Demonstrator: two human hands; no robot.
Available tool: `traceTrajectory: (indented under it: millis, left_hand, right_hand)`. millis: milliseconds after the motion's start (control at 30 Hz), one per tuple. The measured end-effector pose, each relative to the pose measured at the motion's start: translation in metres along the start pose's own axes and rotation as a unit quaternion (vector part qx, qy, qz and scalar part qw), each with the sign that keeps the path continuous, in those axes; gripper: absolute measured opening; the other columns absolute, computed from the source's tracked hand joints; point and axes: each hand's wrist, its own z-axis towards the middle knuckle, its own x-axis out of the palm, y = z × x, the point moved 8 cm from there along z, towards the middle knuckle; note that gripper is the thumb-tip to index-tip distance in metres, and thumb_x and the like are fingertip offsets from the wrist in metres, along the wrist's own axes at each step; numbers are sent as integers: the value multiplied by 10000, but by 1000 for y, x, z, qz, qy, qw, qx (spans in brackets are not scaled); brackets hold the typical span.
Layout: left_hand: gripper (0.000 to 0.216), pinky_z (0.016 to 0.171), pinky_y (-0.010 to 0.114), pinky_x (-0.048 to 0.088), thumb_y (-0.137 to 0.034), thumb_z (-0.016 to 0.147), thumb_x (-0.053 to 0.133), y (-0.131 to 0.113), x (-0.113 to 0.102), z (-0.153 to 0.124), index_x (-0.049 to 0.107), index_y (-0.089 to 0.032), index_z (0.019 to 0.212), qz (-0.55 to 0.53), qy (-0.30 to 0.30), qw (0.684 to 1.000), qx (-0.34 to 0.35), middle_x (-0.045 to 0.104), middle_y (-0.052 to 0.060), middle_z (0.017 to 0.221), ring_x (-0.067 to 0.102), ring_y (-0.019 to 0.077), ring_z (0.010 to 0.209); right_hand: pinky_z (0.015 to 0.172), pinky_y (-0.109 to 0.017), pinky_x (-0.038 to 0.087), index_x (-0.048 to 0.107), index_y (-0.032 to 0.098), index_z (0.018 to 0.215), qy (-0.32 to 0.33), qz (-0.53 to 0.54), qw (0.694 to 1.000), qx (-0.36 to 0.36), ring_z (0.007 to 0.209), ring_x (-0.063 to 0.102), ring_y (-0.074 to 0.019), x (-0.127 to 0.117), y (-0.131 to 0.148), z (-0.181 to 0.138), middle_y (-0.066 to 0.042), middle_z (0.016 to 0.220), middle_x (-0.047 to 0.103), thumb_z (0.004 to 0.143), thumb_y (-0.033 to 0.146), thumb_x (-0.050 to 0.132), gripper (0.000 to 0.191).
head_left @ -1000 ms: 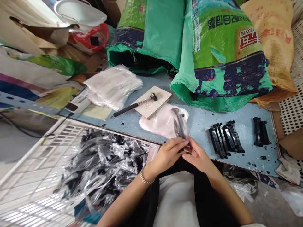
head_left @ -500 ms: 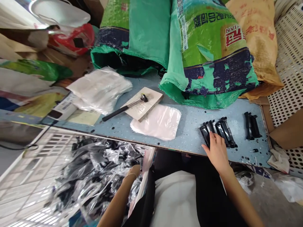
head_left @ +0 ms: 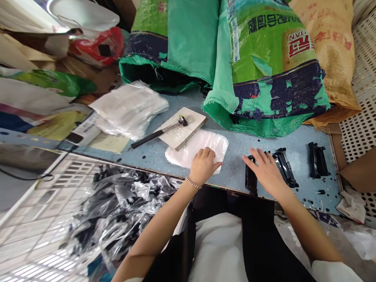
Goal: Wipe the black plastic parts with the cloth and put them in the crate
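Observation:
My left hand [head_left: 203, 166] rests on a small stack of clear plastic bags [head_left: 182, 154] at the table's front edge, its fingers laid over the bags and the thumb apart. My right hand [head_left: 266, 172] is spread over the black plastic parts, holding nothing that I can see. One black plastic part [head_left: 250, 182] stands under its fingertips, near the edge; whether they touch it is unclear. Just right of the hand lie more black parts [head_left: 284, 166], partly covered by it. Another pair of black parts [head_left: 319, 159] sits farther right.
A black-handled hammer [head_left: 155, 135] lies across a flat board [head_left: 192, 117]. Behind stand open green woven sacks [head_left: 190, 43]. A larger pile of plastic bags [head_left: 129, 105] is at the left. Below the table, a white crate [head_left: 38, 207] holds bagged black parts. Small screws [head_left: 320, 192] lie at the right.
My left hand has come up from over the crate onto the plastic bags. My right hand has spread its fingers, and one black part now stands apart from the group, nearer the edge.

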Motion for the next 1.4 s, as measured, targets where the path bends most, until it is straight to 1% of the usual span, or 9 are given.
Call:
traceTrajectory:
  millis: [167, 367, 433, 567, 700, 800, 900, 1100, 1400]
  left_hand:
    - [186, 807, 337, 535, -199, 941, 554, 27, 21, 16, 665, -176, 794, -69, 85, 993, -48, 674, 97, 962, 662, 221, 913]
    - [264, 728, 324, 518, -316, 851, 679, 47, 12, 14, 633, -186, 626, -192, 59, 974, -104, 623, 35, 859, 620, 162, 730]
    - [269, 769, 328, 517, -289, 875, 629, 44, 13, 15, 654, -187, 628, -192, 62, 975, -95, 636, 45, 906, 641, 171, 782]
    - [158, 743, 326, 520, -237, 795, 699, 48, 15, 16, 654, -188, 652, -180, 43, 975, -119, 629, 37, 869, 632, 176, 757]
    - [243, 746, 322, 523, -236, 832, 662, 51, 13, 17, 594, -194, 602, -184, 7, 976, -114, 626, 32, 795, 625, 177, 756]
    - [212, 774, 312, 539, -220, 869, 615, 50, 4, 13, 622, -195, 659, -198, -23, 976, -93, 670, 42, 813, 649, 183, 806]
    - [120, 774, 320, 563, -164, 894, 566, 46, -19, 2, 669, -190, 838, -161, -77, 983, -50, 710, 71, 961, 670, 200, 878]
    - [382, 878, 441, 573, -12, 878, 426, 33, -35, -12, 722, -165, 1065, 54, -45, 997, 16, 699, 152, 1226, 664, 294, 1036]
    - [442, 695, 295, 574, -234, 863, 596, 67, -11, -7, 663, -170, 1295, -293, -12, 952, -89, 704, 105, 1179, 619, 119, 684]
  right_hand:
    - [952, -470, 491, 637, 204, 1305, 39, 20, 986, -160, 1181, 599, -320, 10, -9, 10, -122, 1439, 614, 872, 36, 560, 471]
    - [793, -386, 511, 721, 160, 1091, 5, 293, 956, -5, 967, 628, -295, 3, -41, 14, -127, 978, 738, 869, 453, 681, 370]
    - [667, -321, 502, 726, 167, 1027, 31, 510, 858, 57, 794, 638, -227, 13, -32, 11, -87, 883, 730, 882, 550, 634, 420]
    - [509, -251, 450, 716, 143, 822, 117, 821, 550, 98, 556, 572, -138, 36, 26, 5, -61, 709, 698, 851, 610, 652, 473]
    - [413, -175, 390, 727, 121, 986, 175, 927, 290, 158, 580, 589, -111, 64, 69, 0, -113, 885, 762, 832, 536, 726, 443]
    - [359, -128, 356, 711, 52, 1042, 245, 943, 162, 160, 505, 497, -58, 84, 92, -6, -121, 842, 752, 862, 519, 711, 501]
    - [366, -106, 390, 700, 45, 1054, 253, 942, 125, 182, 499, 492, -51, 103, 96, -9, -109, 794, 744, 902, 477, 693, 458]
    - [368, -136, 429, 697, 79, 1047, 179, 948, 155, 211, 497, 492, -67, 99, 78, -17, -92, 809, 723, 973, 447, 603, 387]
    - [334, -84, 348, 651, 65, 1121, 263, 959, 63, 87, 501, 381, -49, 68, 127, 0, -32, 756, 627, 1015, 566, 425, 560]
